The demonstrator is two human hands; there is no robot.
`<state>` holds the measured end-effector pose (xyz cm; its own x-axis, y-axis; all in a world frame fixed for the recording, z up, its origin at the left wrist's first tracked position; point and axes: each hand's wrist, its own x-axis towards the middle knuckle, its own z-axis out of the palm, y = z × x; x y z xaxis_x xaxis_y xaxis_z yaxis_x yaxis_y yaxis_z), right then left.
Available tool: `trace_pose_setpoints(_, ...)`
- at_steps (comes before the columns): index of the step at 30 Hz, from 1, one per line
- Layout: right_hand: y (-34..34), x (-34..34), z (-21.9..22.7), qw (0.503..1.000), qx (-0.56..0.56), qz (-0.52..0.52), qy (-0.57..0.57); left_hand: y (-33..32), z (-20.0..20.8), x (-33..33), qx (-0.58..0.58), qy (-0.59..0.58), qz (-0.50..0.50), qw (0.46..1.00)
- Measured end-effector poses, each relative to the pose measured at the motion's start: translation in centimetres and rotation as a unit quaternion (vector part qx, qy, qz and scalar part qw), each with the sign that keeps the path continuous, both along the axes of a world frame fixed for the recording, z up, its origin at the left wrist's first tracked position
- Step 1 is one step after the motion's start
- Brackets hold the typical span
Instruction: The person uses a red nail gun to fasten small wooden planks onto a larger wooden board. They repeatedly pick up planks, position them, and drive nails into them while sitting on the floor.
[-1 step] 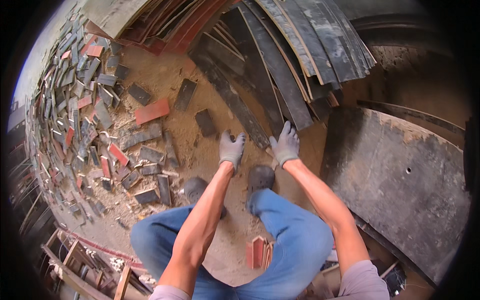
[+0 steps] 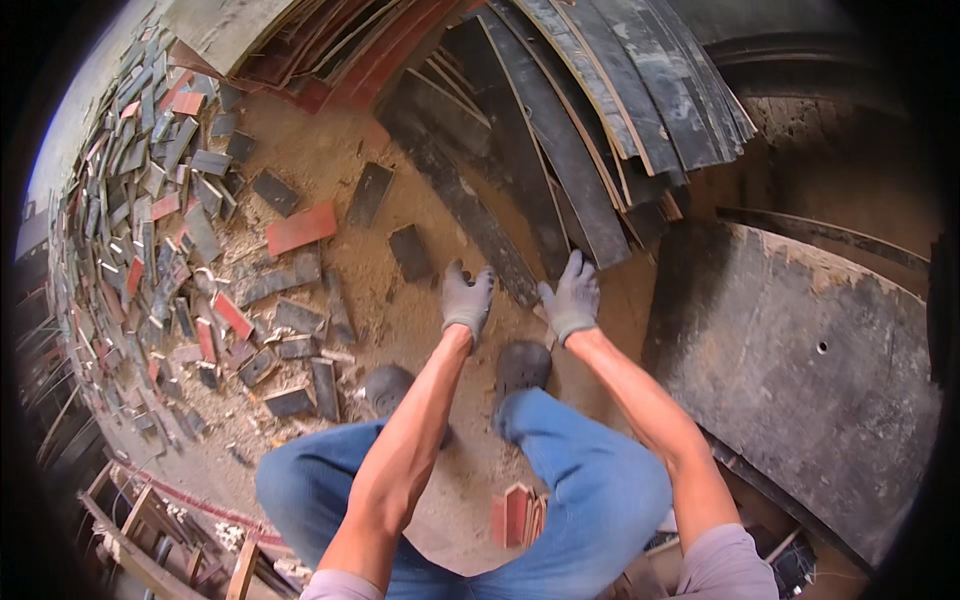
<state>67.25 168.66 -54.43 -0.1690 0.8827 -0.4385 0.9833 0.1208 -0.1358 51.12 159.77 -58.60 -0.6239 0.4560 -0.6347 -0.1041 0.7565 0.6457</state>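
Note:
Both my hands wear grey gloves and hover in front of me above the dusty floor. My left hand [image 2: 467, 299] has its fingers loosely bent and apart, with nothing visible in it. A small dark board piece [image 2: 410, 252] lies just beyond it to the left. My right hand [image 2: 572, 297] has its fingers stretched forward and its thumb out, also without anything visible in it. Between the hands is the near end of a long dark plank [image 2: 470, 215]; whether the right thumb touches it I cannot tell. A thin pale strip [image 2: 549, 334] shows below my right hand, partly hidden.
Dark and red board offcuts [image 2: 180, 215] are heaped along the left. Long dark planks [image 2: 640, 85] are stacked ahead, beside red-edged sheets [image 2: 350, 55]. At right lies a large dark panel [image 2: 800, 370] with a hole. A small red-faced bundle [image 2: 518, 515] lies between my legs.

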Motion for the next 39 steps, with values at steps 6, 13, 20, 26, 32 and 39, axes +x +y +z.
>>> trace_pose_setpoints(6, -0.8, 2.9, -7.3, 0.997, 0.009, 0.064, 0.047, 3.2, -8.2, 2.2, 0.017, 0.027, 0.056, 0.998)
trace_pose_setpoints(13, -0.2, 0.4, -4.8, 0.986, -0.060, 0.121, 0.100, 3.5, -10.7, 2.9, 0.115, -0.007, 0.195, 0.974)
trace_pose_setpoints(20, -5.8, -0.1, -1.7, 0.943, 0.026, 0.310, 0.120, 2.2, -7.2, -1.1, 0.239, -0.268, 0.284, 0.889)
trace_pose_setpoints(26, 0.1, -4.9, 0.5, 0.913, 0.140, 0.371, 0.097, -2.5, -5.3, -4.4, 0.276, -0.550, 0.170, 0.770)
trace_pose_setpoints(32, 6.7, -6.2, -5.4, 0.790, 0.314, 0.407, -0.334, -3.2, -4.8, -1.4, 0.287, -0.422, 0.193, 0.838)
trace_pose_setpoints(39, 4.4, -5.3, -6.0, 0.897, 0.249, 0.271, -0.243, -4.5, -5.1, -2.3, 0.339, -0.413, 0.203, 0.821)
